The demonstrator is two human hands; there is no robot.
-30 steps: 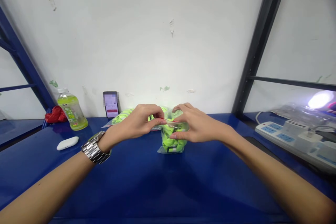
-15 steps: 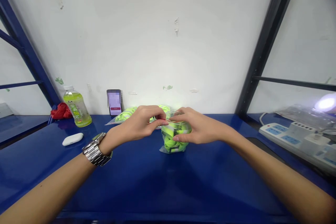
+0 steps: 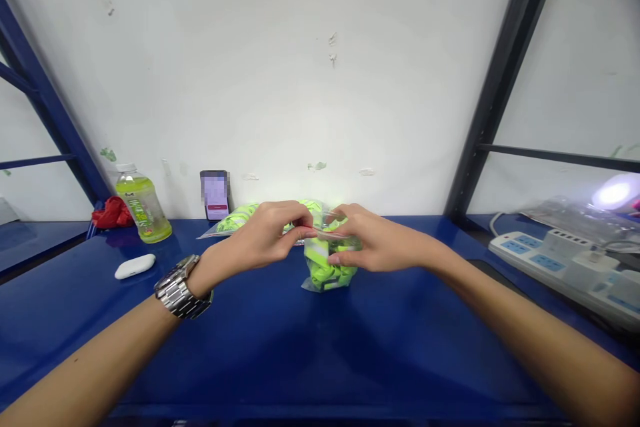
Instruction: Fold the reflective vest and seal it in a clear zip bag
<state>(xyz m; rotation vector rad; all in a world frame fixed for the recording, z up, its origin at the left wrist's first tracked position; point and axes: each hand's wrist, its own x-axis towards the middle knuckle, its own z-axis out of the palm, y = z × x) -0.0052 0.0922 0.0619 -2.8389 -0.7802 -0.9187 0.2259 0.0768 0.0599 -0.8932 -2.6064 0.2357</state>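
Note:
A clear zip bag (image 3: pixel 325 267) with folded neon-yellow fabric and grey reflective strips inside stands on the blue table (image 3: pixel 280 353). My left hand (image 3: pixel 280 230) pinches the left end of the bag's top edge between thumb and fingers. On the other side, my right hand (image 3: pixel 367 240) grips the bag near its top right, thumb in front and fingers behind the rim. A silver watch (image 3: pixel 184 288) is on my left wrist. Behind my hands lie more clear bags of neon-yellow fabric (image 3: pixel 237 219), partly hidden by the left hand.
A bottle of yellow-green drink (image 3: pixel 144 207), a red cloth bundle (image 3: pixel 113 213), a white earbud case (image 3: pixel 135 266) and a propped phone (image 3: pixel 217 197) are at the left. Power strips (image 3: pixel 537 250) and a dark flat object (image 3: pixel 500 280) lie at the right. A white wall rises behind.
The view has shifted slightly. The bag's top edge looks flatter and straighter between my hands, which keep their hold on it.

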